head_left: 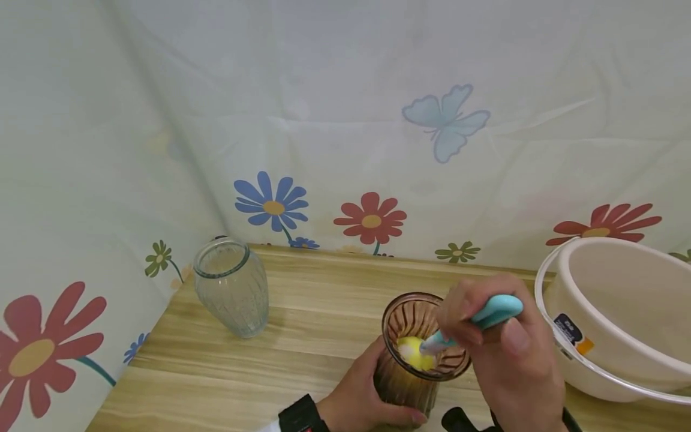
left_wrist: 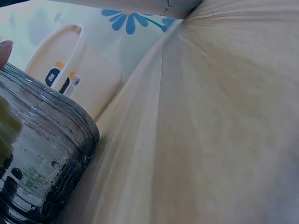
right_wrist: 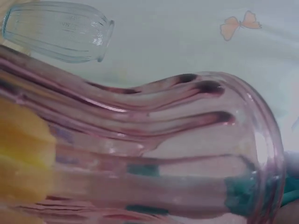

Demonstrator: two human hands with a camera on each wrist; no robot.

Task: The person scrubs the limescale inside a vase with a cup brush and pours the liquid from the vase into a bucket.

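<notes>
A ribbed brown glass vase (head_left: 402, 387) is held round its side by my left hand (head_left: 353, 393), its mouth facing up. Whether its base touches the table cannot be told. My right hand (head_left: 520, 366) grips the turquoise handle (head_left: 502, 309) of a bottle brush. The brush's yellow sponge head (head_left: 412, 354) is down inside the vase. Through the glass in the right wrist view, the yellow sponge (right_wrist: 25, 154) shows against the ribbed wall. Water drops cling near the base of the vase (left_wrist: 56, 154) in the left wrist view.
A clear glass vase (head_left: 232, 294) stands at the back left of the wooden table (head_left: 302, 354). To the right sits a cream bucket (head_left: 594, 336) with a carrying handle, close to my right hand. A flower-print curtain (head_left: 351, 138) hangs behind the table.
</notes>
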